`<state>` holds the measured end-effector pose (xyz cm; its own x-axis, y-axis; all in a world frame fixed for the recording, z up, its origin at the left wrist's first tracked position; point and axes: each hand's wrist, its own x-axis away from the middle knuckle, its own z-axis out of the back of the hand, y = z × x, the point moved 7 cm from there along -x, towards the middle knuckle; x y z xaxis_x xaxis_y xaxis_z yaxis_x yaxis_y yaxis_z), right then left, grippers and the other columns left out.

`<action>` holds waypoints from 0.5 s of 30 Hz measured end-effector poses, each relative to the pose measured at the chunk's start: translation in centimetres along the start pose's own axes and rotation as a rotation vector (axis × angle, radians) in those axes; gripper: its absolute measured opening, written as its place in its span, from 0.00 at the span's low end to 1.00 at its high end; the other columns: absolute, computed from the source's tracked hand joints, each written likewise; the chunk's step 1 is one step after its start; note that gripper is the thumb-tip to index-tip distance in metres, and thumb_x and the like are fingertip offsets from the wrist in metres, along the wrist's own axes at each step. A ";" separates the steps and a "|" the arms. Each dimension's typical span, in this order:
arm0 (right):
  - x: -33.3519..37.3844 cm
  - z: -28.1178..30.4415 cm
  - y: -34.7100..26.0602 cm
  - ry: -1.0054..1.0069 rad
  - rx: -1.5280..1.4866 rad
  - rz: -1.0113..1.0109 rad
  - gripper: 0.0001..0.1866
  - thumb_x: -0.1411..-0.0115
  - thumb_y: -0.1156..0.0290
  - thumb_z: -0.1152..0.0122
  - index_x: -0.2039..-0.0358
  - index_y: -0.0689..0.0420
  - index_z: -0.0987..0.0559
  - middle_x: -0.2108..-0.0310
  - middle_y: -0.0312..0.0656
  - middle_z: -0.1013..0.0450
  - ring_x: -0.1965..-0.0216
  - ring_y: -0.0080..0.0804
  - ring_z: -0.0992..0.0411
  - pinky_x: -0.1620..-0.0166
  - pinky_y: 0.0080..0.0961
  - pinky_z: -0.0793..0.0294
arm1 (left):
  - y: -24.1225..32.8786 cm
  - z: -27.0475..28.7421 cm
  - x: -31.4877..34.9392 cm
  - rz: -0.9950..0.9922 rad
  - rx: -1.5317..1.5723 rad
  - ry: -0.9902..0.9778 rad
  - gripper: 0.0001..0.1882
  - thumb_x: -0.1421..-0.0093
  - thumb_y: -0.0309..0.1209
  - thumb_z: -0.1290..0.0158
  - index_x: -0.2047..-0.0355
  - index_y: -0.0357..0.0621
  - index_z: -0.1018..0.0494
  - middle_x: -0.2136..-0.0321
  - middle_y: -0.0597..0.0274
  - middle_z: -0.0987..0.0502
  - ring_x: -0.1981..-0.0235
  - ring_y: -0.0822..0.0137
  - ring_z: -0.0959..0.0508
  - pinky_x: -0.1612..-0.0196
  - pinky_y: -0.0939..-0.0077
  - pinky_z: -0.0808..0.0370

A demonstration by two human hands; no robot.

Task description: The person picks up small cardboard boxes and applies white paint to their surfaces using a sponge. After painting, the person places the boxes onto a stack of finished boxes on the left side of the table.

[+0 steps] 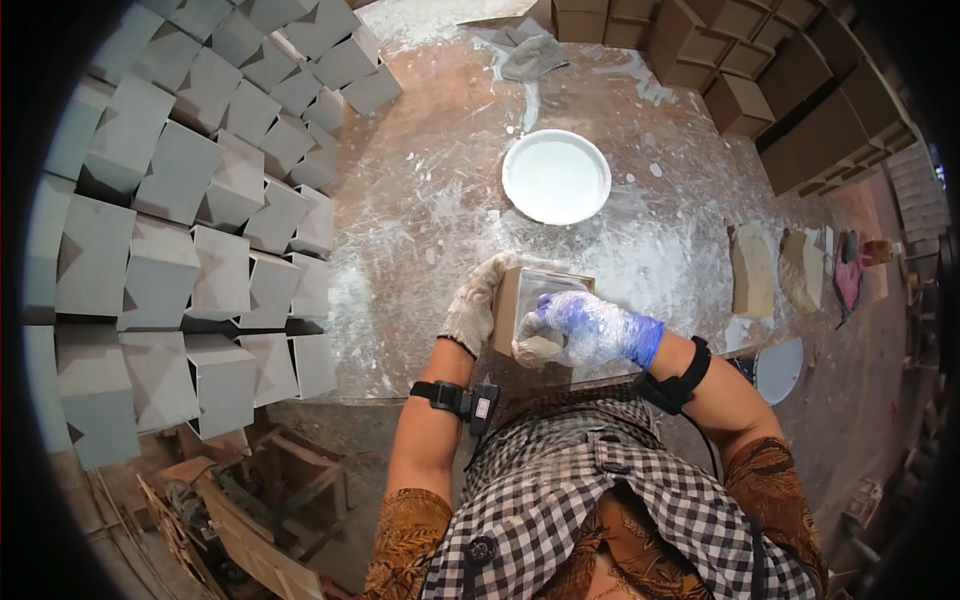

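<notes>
At the table's near edge, my left hand [474, 308] wears a whitish knitted glove and grips the left side of a small open-topped brown box [505, 318]. My right hand [600, 325], in a blue-purple glove smeared with white, reaches over the box opening. Its fingers curl round a pale, rounded pad [540, 346] coated in white; I cannot make out whether it is sponge or cloth. The box's inner wall looks whitened, though my right hand hides much of the inside. Beyond the box stands a round white basin [557, 221] holding white liquid.
Whitened boxes [180, 170] are stacked at left. Plain brown boxes [740, 105] stand at far right. A grey cloth [535, 58] lies at the table's [430, 200] far side. Two tan pieces [752, 270] lie at right. A wooden frame [250, 540] stands below left.
</notes>
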<state>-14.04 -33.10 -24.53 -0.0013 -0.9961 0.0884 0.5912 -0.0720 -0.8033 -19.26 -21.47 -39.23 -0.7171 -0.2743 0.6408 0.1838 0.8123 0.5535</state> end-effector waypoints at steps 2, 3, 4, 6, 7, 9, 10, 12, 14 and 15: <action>0.4 0.2 0.4 -0.108 0.052 -0.014 0.23 0.62 0.76 0.35 0.61 0.53 0.21 0.65 0.47 0.27 0.62 0.47 0.27 0.56 0.39 0.26 | 0.3 -0.3 0.0 -0.023 -0.067 -0.020 0.18 0.42 0.41 0.42 0.59 0.40 0.26 0.67 0.59 0.23 0.68 0.68 0.22 0.65 0.72 0.20; 0.9 0.7 0.3 -0.101 0.074 0.046 0.22 0.63 0.74 0.33 0.62 0.52 0.21 0.67 0.48 0.28 0.64 0.48 0.27 0.58 0.40 0.27 | 0.5 -0.5 0.0 -0.025 -0.082 -0.039 0.18 0.42 0.41 0.43 0.59 0.41 0.26 0.67 0.59 0.23 0.67 0.69 0.22 0.64 0.73 0.20; 1.4 0.7 0.6 -0.160 0.119 0.047 0.22 0.64 0.74 0.34 0.62 0.51 0.21 0.68 0.47 0.28 0.64 0.47 0.27 0.59 0.39 0.27 | 0.8 -0.8 0.1 -0.033 -0.091 -0.054 0.17 0.41 0.41 0.43 0.59 0.41 0.26 0.66 0.59 0.23 0.66 0.69 0.22 0.64 0.73 0.20; 3.0 0.5 1.5 -0.278 0.241 0.026 0.21 0.64 0.75 0.38 0.63 0.49 0.21 0.70 0.46 0.29 0.65 0.46 0.27 0.61 0.37 0.27 | 1.1 -1.1 0.2 -0.020 -0.136 -0.015 0.18 0.40 0.41 0.44 0.57 0.41 0.27 0.64 0.59 0.23 0.64 0.70 0.23 0.63 0.74 0.21; 3.5 0.6 1.6 -0.254 0.303 0.049 0.23 0.64 0.76 0.37 0.63 0.46 0.21 0.72 0.46 0.30 0.66 0.46 0.28 0.63 0.38 0.27 | 1.0 -1.0 0.4 0.007 -0.151 0.023 0.19 0.40 0.41 0.45 0.55 0.41 0.28 0.63 0.58 0.24 0.64 0.70 0.23 0.62 0.75 0.21; 4.5 0.8 1.9 -0.184 0.271 0.062 0.24 0.65 0.77 0.38 0.62 0.46 0.21 0.72 0.46 0.30 0.67 0.47 0.28 0.62 0.38 0.27 | 1.4 -1.7 1.2 -0.071 -0.211 -0.070 0.22 0.41 0.42 0.44 0.52 0.39 0.31 0.59 0.58 0.25 0.63 0.70 0.23 0.62 0.76 0.21; 4.8 1.1 1.8 -0.121 0.235 0.103 0.25 0.65 0.78 0.38 0.61 0.46 0.21 0.72 0.46 0.29 0.67 0.47 0.28 0.62 0.38 0.27 | 1.6 -1.9 1.7 -0.132 -0.230 -0.143 0.24 0.41 0.42 0.44 0.51 0.39 0.32 0.58 0.58 0.26 0.62 0.70 0.23 0.61 0.76 0.21; 5.3 0.9 2.7 -0.097 0.164 0.040 0.26 0.65 0.79 0.38 0.60 0.47 0.21 0.71 0.46 0.29 0.66 0.46 0.28 0.62 0.36 0.27 | 0.4 -1.1 2.8 -0.128 -0.253 -0.208 0.25 0.42 0.41 0.43 0.50 0.38 0.33 0.56 0.59 0.27 0.60 0.70 0.24 0.60 0.77 0.22; 5.5 1.0 3.6 -0.041 0.057 0.012 0.26 0.64 0.81 0.38 0.59 0.48 0.21 0.69 0.46 0.28 0.65 0.44 0.27 0.62 0.34 0.26 | -1.9 0.1 4.5 -0.140 -0.264 -0.322 0.27 0.43 0.40 0.42 0.49 0.38 0.35 0.53 0.59 0.28 0.57 0.69 0.25 0.59 0.77 0.22; 5.6 1.1 4.0 -0.013 -0.007 0.006 0.26 0.63 0.81 0.38 0.58 0.49 0.21 0.68 0.46 0.28 0.65 0.43 0.27 0.62 0.33 0.26 | -3.2 1.0 5.3 -0.140 -0.270 -0.377 0.28 0.43 0.39 0.42 0.48 0.37 0.35 0.52 0.59 0.29 0.56 0.69 0.25 0.59 0.77 0.22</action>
<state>-10.84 -38.88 -26.58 0.0134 -0.9958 0.0911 0.5853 -0.0660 -0.8081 -24.30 -25.00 -38.11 -0.9318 -0.1256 0.3406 0.2004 0.6045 0.7710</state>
